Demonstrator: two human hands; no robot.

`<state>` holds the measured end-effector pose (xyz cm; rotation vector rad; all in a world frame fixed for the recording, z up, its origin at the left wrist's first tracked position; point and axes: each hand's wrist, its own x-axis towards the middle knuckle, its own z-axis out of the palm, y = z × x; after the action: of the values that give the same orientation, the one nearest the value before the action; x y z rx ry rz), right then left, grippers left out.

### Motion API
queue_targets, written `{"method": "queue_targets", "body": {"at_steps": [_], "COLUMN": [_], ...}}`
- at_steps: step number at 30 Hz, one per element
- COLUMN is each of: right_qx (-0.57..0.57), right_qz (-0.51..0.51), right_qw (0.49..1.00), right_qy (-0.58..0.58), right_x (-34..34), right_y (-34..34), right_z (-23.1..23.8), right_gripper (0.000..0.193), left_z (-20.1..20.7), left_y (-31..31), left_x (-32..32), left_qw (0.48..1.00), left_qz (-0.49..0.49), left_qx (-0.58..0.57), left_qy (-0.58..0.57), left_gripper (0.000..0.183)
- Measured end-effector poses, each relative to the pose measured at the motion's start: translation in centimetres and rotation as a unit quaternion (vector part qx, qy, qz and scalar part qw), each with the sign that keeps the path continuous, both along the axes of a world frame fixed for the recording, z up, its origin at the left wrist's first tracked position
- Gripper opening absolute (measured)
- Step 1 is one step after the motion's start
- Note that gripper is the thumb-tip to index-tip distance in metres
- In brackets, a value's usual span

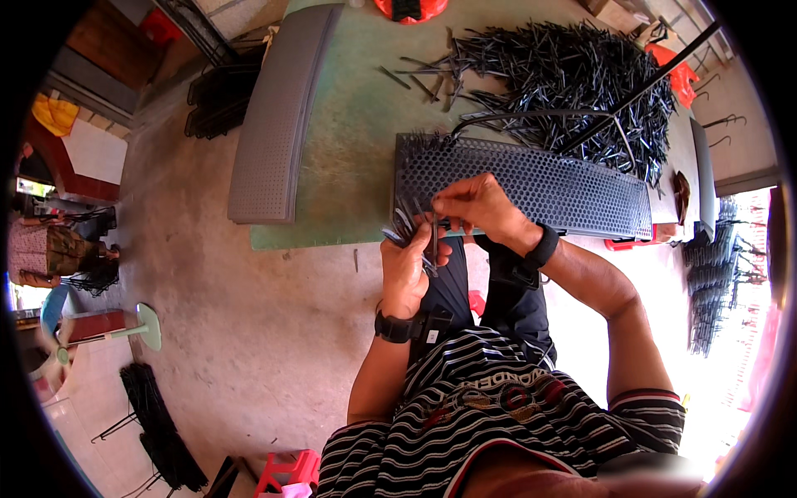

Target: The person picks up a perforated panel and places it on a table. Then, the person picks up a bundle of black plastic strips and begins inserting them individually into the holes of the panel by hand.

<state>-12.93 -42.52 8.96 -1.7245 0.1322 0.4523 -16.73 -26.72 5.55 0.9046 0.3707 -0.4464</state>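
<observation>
In my left hand [408, 267] is a small bundle of thin dark strips [403, 224], fanned out at the top, with the fingers closed round it. Beside it, my right hand [481, 206] pinches one slim dark strip [435, 222] between thumb and fingertips. Both hands are held close together at the table's near edge, by the left end of a dark panel [531, 181] full of round holes. Short dark strips stand upright in the holes at that panel's far left corner. What exactly the strips are, I cannot make out.
A large heap of dark strips [573, 83] covers the green table's [357, 124] far right. Grey perforated panels [274, 124] are stacked along its left edge. A black bar [656, 79] slants over the heap. A fan [148, 326] and a red stool [286, 471] stand at left.
</observation>
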Motion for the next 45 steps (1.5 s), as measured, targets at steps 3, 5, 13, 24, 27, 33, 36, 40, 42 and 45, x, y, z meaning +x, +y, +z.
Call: {"method": "queue_targets", "body": {"at_steps": [3, 5, 13, 24, 27, 33, 36, 40, 42, 45], "right_qx": [0.113, 0.058, -0.118, -0.345, -0.272, 0.0, -0.004, -0.075, -0.094, -0.114], "right_qz": [-0.116, -0.13, -0.108, 0.001, -0.043, -0.031, -0.098, -0.13, -0.117, -0.102], "right_qw": [0.984, 0.973, 0.916, 0.789, 0.897, 0.997, 0.977, 0.934, 0.93, 0.929], "right_qy": [-0.077, -0.182, -0.369, -0.508, -0.346, -0.071, -0.191, -0.326, -0.336, -0.336], "right_x": [1.0, 2.2, 5.3, 7.0, 4.9, 3.0, 4.2, 4.5, 4.9, 5.5], "right_y": [0.3, 0.1, 0.2, -0.9, 0.8, 0.5, 0.1, 1.3, 1.4, 1.3], "right_z": [1.4, 2.1, 0.7, -1.7, 1.1, 1.6, 1.4, 1.7, 1.4, 0.4], "right_gripper": [0.014, 0.017, 0.018, 0.011, 0.017, 0.015, 0.016, 0.022, 0.025, 0.023], "left_z": [0.0, -0.4, -0.8, -0.6, -0.6, 0.0, -0.2, -0.6, -0.8, -0.1], "left_y": [0.4, 0.7, 1.0, 1.1, 1.1, -0.1, -0.2, 0.3, 0.8, 0.9], "left_x": [-0.1, -0.3, -0.2, 0.2, 0.4, 0.5, 0.2, 0.1, 0.2, 0.4], "left_qw": [0.998, 0.995, 0.999, 0.998, 0.998, 0.998, 0.997, 0.998, 0.999, 0.999], "left_qz": [0.014, 0.029, 0.028, 0.03, 0.026, -0.013, 0.017, 0.035, 0.015, -0.003], "left_qx": [0.057, 0.074, -0.014, -0.054, -0.055, 0.048, 0.033, -0.025, -0.035, -0.04], "left_qy": [-0.027, -0.06, -0.018, 0.001, 0.003, -0.039, -0.066, -0.035, -0.034, -0.009], "left_gripper": [0.021, 0.021, 0.02, 0.02, 0.02, 0.022, 0.022, 0.023, 0.023, 0.025]}}
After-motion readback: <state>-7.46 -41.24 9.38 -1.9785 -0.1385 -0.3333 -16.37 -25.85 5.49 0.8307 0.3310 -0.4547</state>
